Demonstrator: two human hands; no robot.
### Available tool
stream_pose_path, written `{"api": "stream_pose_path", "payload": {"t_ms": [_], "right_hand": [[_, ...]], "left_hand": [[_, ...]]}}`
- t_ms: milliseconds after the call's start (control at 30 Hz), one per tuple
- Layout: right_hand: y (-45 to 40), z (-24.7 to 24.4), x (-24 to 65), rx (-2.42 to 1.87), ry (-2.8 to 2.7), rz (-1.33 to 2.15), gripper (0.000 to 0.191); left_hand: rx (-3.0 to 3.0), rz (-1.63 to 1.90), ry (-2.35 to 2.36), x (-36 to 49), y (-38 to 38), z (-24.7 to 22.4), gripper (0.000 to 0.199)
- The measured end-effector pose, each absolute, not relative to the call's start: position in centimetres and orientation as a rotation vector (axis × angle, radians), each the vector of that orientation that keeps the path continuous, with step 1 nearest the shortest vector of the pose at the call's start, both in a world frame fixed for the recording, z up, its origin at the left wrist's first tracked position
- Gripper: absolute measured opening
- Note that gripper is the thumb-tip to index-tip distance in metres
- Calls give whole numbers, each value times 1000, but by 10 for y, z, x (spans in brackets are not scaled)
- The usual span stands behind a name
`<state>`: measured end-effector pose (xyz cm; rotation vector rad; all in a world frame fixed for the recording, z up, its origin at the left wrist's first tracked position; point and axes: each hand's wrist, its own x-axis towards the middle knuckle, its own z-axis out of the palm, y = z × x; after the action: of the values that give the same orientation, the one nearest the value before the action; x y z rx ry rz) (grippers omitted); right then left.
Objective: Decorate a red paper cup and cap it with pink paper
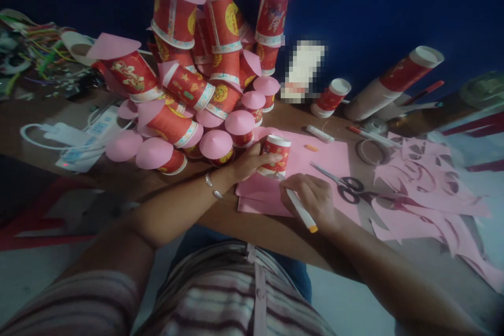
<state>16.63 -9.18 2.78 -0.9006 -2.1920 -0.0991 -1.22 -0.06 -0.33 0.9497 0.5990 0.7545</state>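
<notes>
My left hand (254,161) is wrapped round a red paper cup (279,153) that stands on sheets of pink paper (262,197). In my right hand (313,197) is a white marker (300,210) with an orange end pointing back toward me. Its writing end is at the cup's lower edge, partly hidden by my fingers. An orange cap (311,147) lies on the pink paper behind the cup. Scissors (342,184) rest with their blades apart, right of my right hand.
Many red cups with pink cone tops (216,144) are piled at the back left. A power strip (88,139) lies left of them. Pink paper scraps (425,178), a tape ring (372,152), a glue stick (320,134) and a tall cup stack (394,84) are at the right.
</notes>
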Motion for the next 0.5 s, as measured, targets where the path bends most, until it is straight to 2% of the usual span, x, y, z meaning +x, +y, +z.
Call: {"api": "stream_pose_path", "payload": {"t_ms": [500], "right_hand": [[-92, 29, 167, -941, -2187, -130, 18]], "left_hand": [[923, 772, 589, -12, 1, -6, 43]]}}
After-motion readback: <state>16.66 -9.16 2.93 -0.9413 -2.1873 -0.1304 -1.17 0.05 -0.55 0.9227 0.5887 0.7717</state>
